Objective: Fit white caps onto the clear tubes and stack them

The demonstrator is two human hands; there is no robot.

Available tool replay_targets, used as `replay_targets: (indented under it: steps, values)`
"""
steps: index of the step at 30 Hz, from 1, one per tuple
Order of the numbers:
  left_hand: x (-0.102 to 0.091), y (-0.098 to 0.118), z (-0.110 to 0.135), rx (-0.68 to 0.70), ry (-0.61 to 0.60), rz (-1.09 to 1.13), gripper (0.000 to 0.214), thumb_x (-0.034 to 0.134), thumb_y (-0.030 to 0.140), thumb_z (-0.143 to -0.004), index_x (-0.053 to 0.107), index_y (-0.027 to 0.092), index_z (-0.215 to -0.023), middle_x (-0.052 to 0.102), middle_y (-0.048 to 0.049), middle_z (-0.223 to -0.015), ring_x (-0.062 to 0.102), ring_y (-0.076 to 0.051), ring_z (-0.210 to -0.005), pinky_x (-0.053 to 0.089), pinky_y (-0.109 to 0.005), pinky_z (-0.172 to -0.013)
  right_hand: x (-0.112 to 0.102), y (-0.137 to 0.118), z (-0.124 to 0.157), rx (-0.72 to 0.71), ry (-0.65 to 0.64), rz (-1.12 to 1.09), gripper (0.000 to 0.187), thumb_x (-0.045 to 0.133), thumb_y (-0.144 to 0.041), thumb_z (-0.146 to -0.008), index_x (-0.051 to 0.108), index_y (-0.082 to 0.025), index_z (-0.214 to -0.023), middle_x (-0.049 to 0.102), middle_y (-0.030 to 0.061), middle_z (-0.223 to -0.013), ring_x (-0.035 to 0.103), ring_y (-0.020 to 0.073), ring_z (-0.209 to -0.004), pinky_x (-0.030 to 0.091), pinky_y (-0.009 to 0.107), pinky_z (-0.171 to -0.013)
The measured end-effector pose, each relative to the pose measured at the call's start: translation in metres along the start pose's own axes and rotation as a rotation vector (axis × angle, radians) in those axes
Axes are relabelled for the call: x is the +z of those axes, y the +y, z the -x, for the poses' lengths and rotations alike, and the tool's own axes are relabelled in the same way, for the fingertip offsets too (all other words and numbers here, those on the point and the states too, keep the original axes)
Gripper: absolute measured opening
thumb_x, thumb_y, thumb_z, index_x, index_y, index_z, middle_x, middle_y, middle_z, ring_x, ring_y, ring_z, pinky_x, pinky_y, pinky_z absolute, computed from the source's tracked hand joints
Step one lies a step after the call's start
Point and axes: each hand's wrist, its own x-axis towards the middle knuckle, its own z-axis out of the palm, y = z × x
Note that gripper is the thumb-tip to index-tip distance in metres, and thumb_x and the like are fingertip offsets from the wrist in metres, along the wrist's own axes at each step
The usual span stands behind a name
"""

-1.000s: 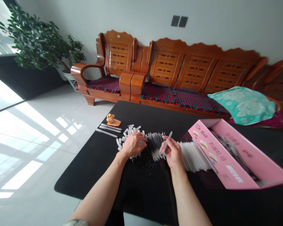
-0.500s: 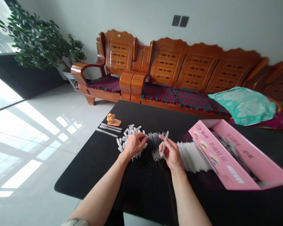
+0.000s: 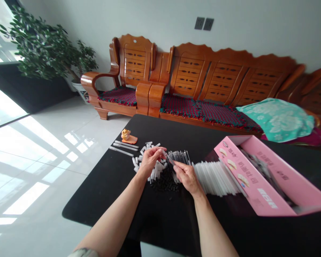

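Observation:
Over a heap of whitish pen caps [image 3: 157, 170], my left hand [image 3: 151, 159] is closed, with a small pen cap [image 3: 164, 153] between thumb and fingertips. My right hand [image 3: 186, 176] pinches a pen [image 3: 171, 161], mostly hidden by the fingers, its end pointing left toward that cap. A small gap seems to separate the two. Thin pen refills [image 3: 179, 156] lie in a row just beyond my right hand. Small black plugs [image 3: 164, 182] are piled between my wrists. To the right of my right hand lie clear white pen barrels [image 3: 216, 177], side by side.
A pink cardboard box [image 3: 246, 178] with dark contents stands on the black table [image 3: 101, 200] at right. Several capped pens [image 3: 126, 145] lie at left, near a small orange figurine [image 3: 126, 134]. A wooden sofa [image 3: 203, 75] stands behind the table.
My right hand has moved left and turned the pen from upright to pointing left, toward my left hand. The left fingers have extended slightly, and the cap in them now shows.

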Motion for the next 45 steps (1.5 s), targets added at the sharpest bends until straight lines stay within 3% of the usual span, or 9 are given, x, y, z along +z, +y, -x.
replay_targets:
  steps: [8,13,17,25,29,35,37,40,45]
  values:
    - [0.003,-0.005,0.002,0.036,-0.093,-0.086,0.038,0.06,0.045,-0.085,0.072,0.012,-0.099,0.069,-0.0052,-0.071,0.062,-0.014,-0.063,0.044,-0.023,-0.057,0.0,-0.003,0.0,-0.004,-0.005,-0.032,0.042,0.055,-0.043,-0.089,0.068,-0.016,-0.118,0.034,-0.0061,-0.052,0.027,0.0085,-0.045,0.021,0.021,-0.039]
    - [0.002,-0.01,0.0,0.013,-0.057,-0.14,0.038,0.064,0.047,-0.082,0.07,0.011,-0.093,0.062,-0.0016,-0.06,0.053,-0.011,-0.051,0.038,-0.021,-0.046,0.0,-0.002,0.0,-0.039,0.019,0.039,0.038,0.056,-0.042,-0.088,0.071,-0.018,-0.114,0.044,-0.0037,-0.054,0.032,0.0094,-0.046,0.025,0.021,-0.04]
    - [0.004,-0.012,0.0,-0.008,-0.055,-0.066,0.036,0.069,0.046,-0.078,0.069,0.011,-0.088,0.059,-0.0001,-0.059,0.05,-0.009,-0.049,0.04,-0.021,-0.047,0.003,-0.002,-0.001,-0.052,0.035,0.086,0.035,0.057,-0.041,-0.087,0.072,-0.018,-0.108,0.045,-0.0035,-0.053,0.035,0.0097,-0.047,0.026,0.021,-0.041]
    - [0.013,0.001,0.006,0.033,-0.069,-0.01,0.035,0.07,0.045,-0.077,0.07,0.011,-0.087,0.061,-0.0013,-0.061,0.054,-0.011,-0.053,0.046,-0.024,-0.054,0.005,-0.002,0.002,0.094,-0.027,-0.356,0.035,0.056,-0.043,-0.088,0.07,-0.012,-0.096,0.036,-0.0091,-0.04,0.023,0.0047,-0.036,0.019,0.018,-0.036]
    - [0.014,0.006,0.009,0.035,-0.12,0.034,0.035,0.071,0.044,-0.077,0.072,0.01,-0.087,0.059,-0.0008,-0.059,0.052,-0.01,-0.052,0.045,-0.023,-0.053,0.002,0.002,0.002,0.162,-0.099,-0.539,0.036,0.058,-0.043,-0.087,0.068,-0.011,-0.099,0.036,-0.0108,-0.039,0.019,0.0033,-0.033,0.015,0.017,-0.034]
    - [0.013,0.001,0.008,0.053,-0.116,0.051,0.033,0.07,0.041,-0.079,0.071,0.01,-0.09,0.059,-0.0005,-0.058,0.053,-0.01,-0.051,0.044,-0.022,-0.053,0.004,0.002,0.001,0.158,-0.098,-0.526,0.036,0.058,-0.043,-0.089,0.068,-0.011,-0.103,0.042,-0.0091,-0.04,0.024,0.003,-0.03,0.017,0.016,-0.033]
    - [0.008,0.003,0.005,0.086,-0.074,0.054,0.033,0.069,0.041,-0.08,0.071,0.01,-0.091,0.059,-0.0004,-0.058,0.052,-0.009,-0.051,0.043,-0.021,-0.052,0.002,0.001,0.0,0.138,-0.049,-0.479,0.04,0.056,-0.046,-0.089,0.068,-0.011,-0.106,0.055,-0.0033,-0.047,0.039,0.0054,-0.032,0.021,0.017,-0.033]
    - [-0.01,0.008,-0.002,0.175,0.096,0.065,0.033,0.068,0.04,-0.08,0.071,0.011,-0.095,0.06,-0.0005,-0.062,0.051,-0.008,-0.053,0.043,-0.02,-0.052,-0.005,0.003,-0.003,0.101,0.048,-0.486,0.045,0.055,-0.05,-0.089,0.067,-0.013,-0.109,0.068,0.0053,-0.064,0.061,0.0124,-0.045,0.025,0.017,-0.033]
    - [-0.056,0.007,-0.017,0.204,0.417,0.022,0.036,0.067,0.041,-0.077,0.071,0.011,-0.097,0.057,0.0012,-0.059,0.048,-0.008,-0.05,0.04,-0.019,-0.049,-0.013,0.01,-0.006,0.051,0.168,-0.508,0.039,0.059,-0.047,-0.087,0.069,-0.013,-0.102,0.069,0.0053,-0.065,0.062,0.0125,-0.044,0.026,0.016,-0.032]
